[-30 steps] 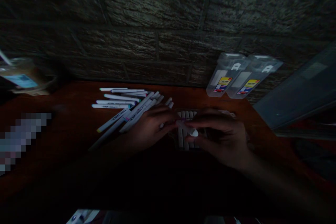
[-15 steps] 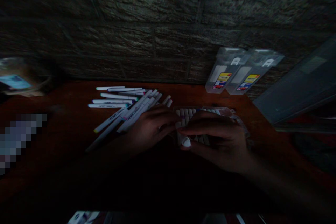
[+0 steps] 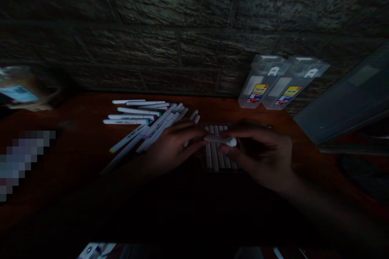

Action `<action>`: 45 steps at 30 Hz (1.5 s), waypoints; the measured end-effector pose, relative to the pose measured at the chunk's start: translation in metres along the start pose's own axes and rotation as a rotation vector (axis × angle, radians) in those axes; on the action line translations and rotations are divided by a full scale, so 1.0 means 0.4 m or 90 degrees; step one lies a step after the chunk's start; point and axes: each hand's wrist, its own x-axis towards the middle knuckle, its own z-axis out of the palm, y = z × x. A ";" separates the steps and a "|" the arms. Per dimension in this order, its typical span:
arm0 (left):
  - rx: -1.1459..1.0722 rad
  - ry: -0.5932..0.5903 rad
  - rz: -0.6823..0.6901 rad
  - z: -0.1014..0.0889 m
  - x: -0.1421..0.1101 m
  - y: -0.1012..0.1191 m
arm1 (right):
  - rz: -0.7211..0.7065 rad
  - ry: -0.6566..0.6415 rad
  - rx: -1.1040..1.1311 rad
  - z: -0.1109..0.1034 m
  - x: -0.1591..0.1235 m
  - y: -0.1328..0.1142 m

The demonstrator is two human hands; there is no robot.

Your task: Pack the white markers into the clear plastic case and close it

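Note:
A white marker (image 3: 216,140) lies sideways between my two hands, its rounded end pointing right. My left hand (image 3: 174,141) is closed, pinching the marker's left end between thumb and fingertips. The fingers and thumb of my right hand (image 3: 263,151) are round its right end. Directly beneath sits a clear plastic case (image 3: 204,166) holding a row of several white markers (image 3: 214,161); my right hand hides its right part. Left of my left hand, several loose white markers (image 3: 138,111) with coloured end caps lie in a heap, partly covered by that hand.
Two clear plastic cases (image 3: 257,85) with yellow labels lean against the brick wall (image 3: 197,44). A jar (image 3: 18,85) with a pale blue label stands far left on the brown table (image 3: 82,115). A grey panel (image 3: 340,97) rises at the right. The scene is very dark.
The held marker has turned from pointing down towards me to lying sideways, and has moved up and right. My left fingers now pinch its left end. More of the case beneath shows.

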 end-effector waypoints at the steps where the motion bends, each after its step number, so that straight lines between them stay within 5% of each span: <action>1: -0.006 0.006 -0.011 0.000 0.000 -0.001 | 0.032 0.042 -0.002 -0.001 0.002 0.005; 7: -0.106 0.070 -0.150 -0.003 0.012 -0.004 | 0.211 0.168 0.031 -0.013 0.033 0.052; 14: -0.275 0.215 -0.326 -0.010 0.032 -0.035 | 0.319 0.041 0.045 -0.026 0.042 0.085; 19: -0.335 0.189 -0.298 -0.005 0.033 -0.018 | 0.304 -0.112 0.023 -0.008 0.028 0.059; 27: -0.386 0.131 -0.242 0.036 0.054 0.046 | 0.253 -0.170 -0.021 -0.008 0.014 0.046; 34: -0.279 0.100 -0.174 0.028 0.070 0.108 | 0.210 -0.058 -0.023 -0.145 0.058 0.044; 40: -0.110 -0.036 -0.071 0.053 0.108 0.160 | 0.364 -0.011 -0.011 -0.326 0.034 0.118; 45: -0.041 -0.080 -0.053 0.132 0.143 0.175 | 0.482 -0.002 0.076 -0.368 -0.012 0.158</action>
